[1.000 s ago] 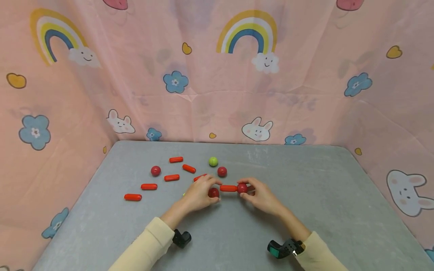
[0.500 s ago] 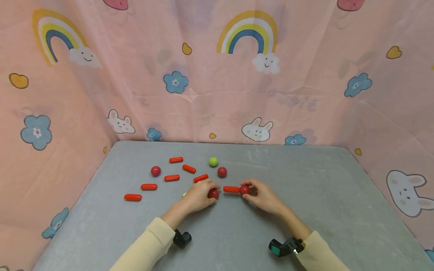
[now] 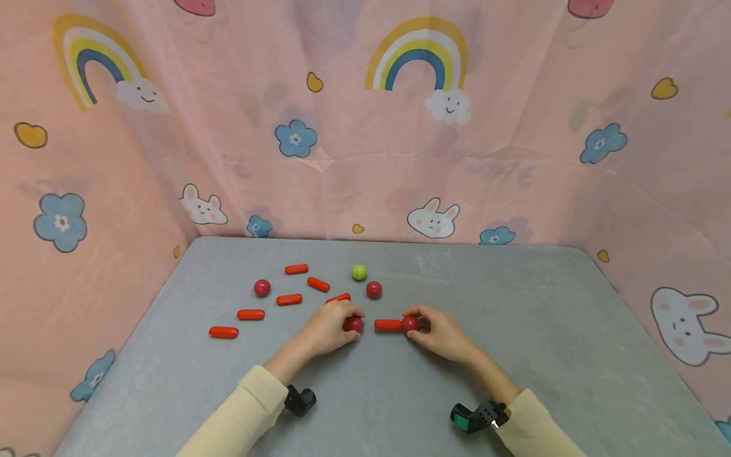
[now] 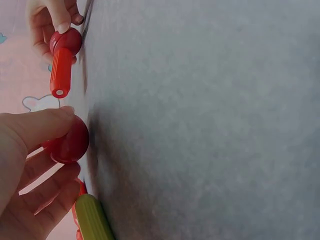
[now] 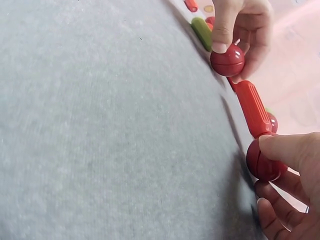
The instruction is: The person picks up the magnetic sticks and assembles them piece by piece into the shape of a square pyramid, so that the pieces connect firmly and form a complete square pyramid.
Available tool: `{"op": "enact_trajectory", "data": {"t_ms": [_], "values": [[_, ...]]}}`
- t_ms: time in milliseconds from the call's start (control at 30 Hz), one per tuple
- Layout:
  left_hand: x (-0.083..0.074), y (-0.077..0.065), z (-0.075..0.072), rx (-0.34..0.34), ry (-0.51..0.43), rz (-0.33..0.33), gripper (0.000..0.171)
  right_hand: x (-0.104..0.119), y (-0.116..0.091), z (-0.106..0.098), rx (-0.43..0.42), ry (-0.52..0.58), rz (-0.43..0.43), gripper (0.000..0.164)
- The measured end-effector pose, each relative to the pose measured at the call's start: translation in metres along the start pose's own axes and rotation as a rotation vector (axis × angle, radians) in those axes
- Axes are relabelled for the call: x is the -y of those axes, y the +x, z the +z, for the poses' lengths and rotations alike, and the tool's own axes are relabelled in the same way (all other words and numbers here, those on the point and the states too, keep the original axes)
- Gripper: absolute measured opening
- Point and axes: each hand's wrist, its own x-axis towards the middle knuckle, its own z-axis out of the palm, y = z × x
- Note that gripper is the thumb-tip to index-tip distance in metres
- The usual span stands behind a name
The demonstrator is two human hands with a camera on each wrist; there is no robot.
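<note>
Right wrist view: ridged rod (image 5: 253, 109) touches glossy red ball (image 5: 263, 166).

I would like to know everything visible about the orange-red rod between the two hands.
The orange-red rod looks like shiny plastic, with lengthwise grooves and a pale round mark on its free end. It is held roughly level; its other end meets the dark red ball that the right hand pinches. The free end faces the second ball in the left hand, not touching.
</note>
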Motion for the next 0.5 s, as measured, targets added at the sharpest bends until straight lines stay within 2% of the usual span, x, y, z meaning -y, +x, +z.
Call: {"op": "enact_trajectory", "data": {"t_ms": [233, 500], "values": [[0.0034, 0.0015, -0.0009, -0.008, -0.004, -0.014, 0.031, 0.0008, 0.0005, 0.0054, -0.023, -0.014, -0.04, 0.032], [-0.0002, 0.004, -0.0006, 0.006, 0.015, -0.014, 0.031, 0.0081, 0.0031, 0.0082, 0.001, -0.009, -0.011, 0.032]]}}
